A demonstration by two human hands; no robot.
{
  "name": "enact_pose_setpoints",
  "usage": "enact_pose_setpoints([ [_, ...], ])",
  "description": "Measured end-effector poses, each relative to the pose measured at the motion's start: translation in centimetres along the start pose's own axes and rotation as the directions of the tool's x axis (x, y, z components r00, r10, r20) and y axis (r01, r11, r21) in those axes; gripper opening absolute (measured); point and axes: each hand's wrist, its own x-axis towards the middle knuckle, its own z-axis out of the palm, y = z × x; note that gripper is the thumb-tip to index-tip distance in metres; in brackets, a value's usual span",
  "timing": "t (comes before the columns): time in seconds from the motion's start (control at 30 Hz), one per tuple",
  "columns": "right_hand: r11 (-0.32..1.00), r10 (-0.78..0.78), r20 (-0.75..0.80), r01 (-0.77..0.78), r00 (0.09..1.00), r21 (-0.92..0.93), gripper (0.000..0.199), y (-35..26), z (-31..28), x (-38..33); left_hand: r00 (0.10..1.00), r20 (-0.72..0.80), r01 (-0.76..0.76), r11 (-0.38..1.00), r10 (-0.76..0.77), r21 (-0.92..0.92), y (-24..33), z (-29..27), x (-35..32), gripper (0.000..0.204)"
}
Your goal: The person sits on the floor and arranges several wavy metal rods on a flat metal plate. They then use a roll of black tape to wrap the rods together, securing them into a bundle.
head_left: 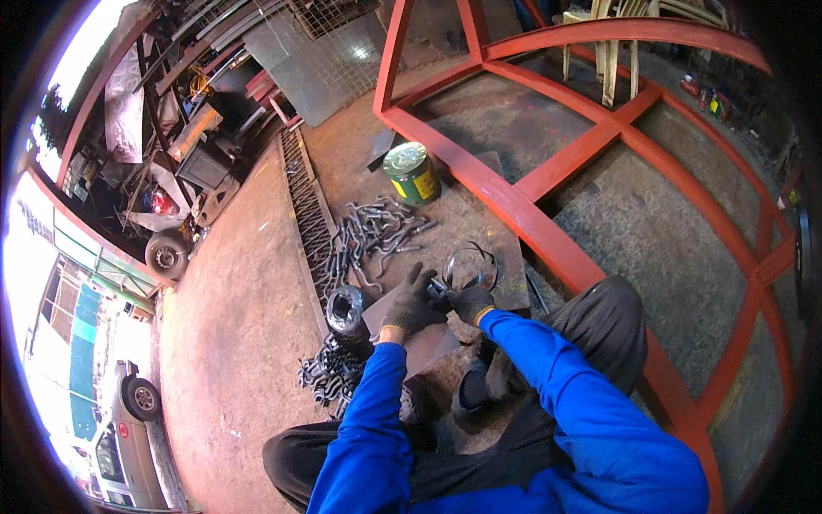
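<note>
Both my hands wear dark work gloves and meet low in front of my crossed legs. My left hand [414,307] bends its fingers toward a small dark piece [438,289] between the hands, too small to name. My right hand [471,303] closes at that piece from the other side, its fingertips partly hidden. Just beyond lies a thin ring of wire or strap [471,267]. Under my left hand is a flat metal sheet [435,347]. Bent metal rods [377,233] lie heaped farther off. A shiny wrapped roll [345,307] stands left of my left hand.
A green and yellow can [412,174] stands beyond the rods. Small dark metal pieces [328,373] are piled at my left. A large red steel frame [561,171] spans the right side. A long lattice strip [301,201] runs along the floor; scrap and a wheel [167,254] lie far left.
</note>
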Motion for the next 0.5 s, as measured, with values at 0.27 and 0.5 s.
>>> enact_pose_setpoints([
  [0.27, 0.963, 0.008, 0.056, -0.023, 0.998, 0.27, 0.036, -2.0, -2.1, -0.4, 0.989, -0.035, 0.138, 0.988, -0.141, -0.075, -0.1, 0.0, -1.0, 0.099],
  [0.5, 0.985, 0.054, 0.005, -0.054, 0.999, 0.162, 0.032, -1.4, 3.1, -2.5, 0.999, -0.041, 0.029, 0.999, -0.027, 0.03, -0.3, 0.5, -0.1, 0.092],
])
